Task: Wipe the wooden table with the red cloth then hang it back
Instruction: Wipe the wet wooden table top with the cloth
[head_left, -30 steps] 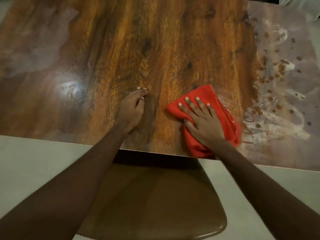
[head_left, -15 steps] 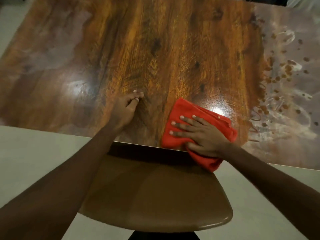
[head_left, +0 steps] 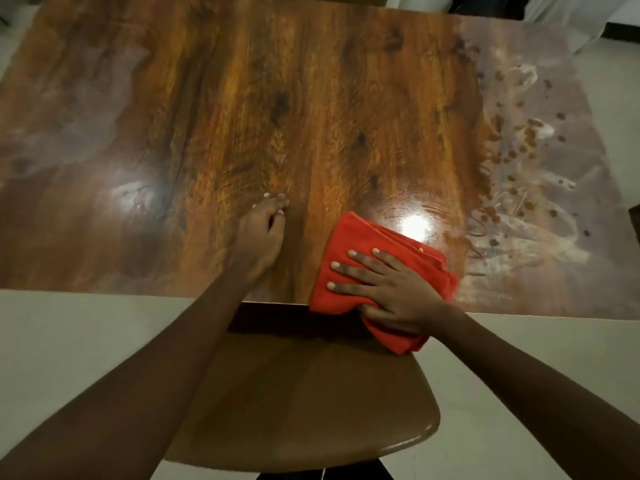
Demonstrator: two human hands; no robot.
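Note:
A folded red cloth (head_left: 363, 244) lies at the near edge of the wooden table (head_left: 311, 116), one corner hanging over the edge. My right hand (head_left: 384, 285) presses flat on it, fingers spread and pointing left. My left hand (head_left: 261, 233) rests on the bare wood just left of the cloth, fingers loosely curled, holding nothing. The middle of the table is shiny brown, while the right part (head_left: 526, 174) carries a whitish film with smears and brown spots. A duller haze covers the far left part (head_left: 76, 116).
A brown chair seat (head_left: 304, 403) sits tucked under the near table edge, below my arms. Pale floor (head_left: 69, 341) shows on both sides of the chair. White fabric (head_left: 571, 15) is visible beyond the far right corner of the table.
My right hand slid the cloth toward the near edge and turned so its fingers point left; a corner now hangs over the edge. My left hand stayed on the wood.

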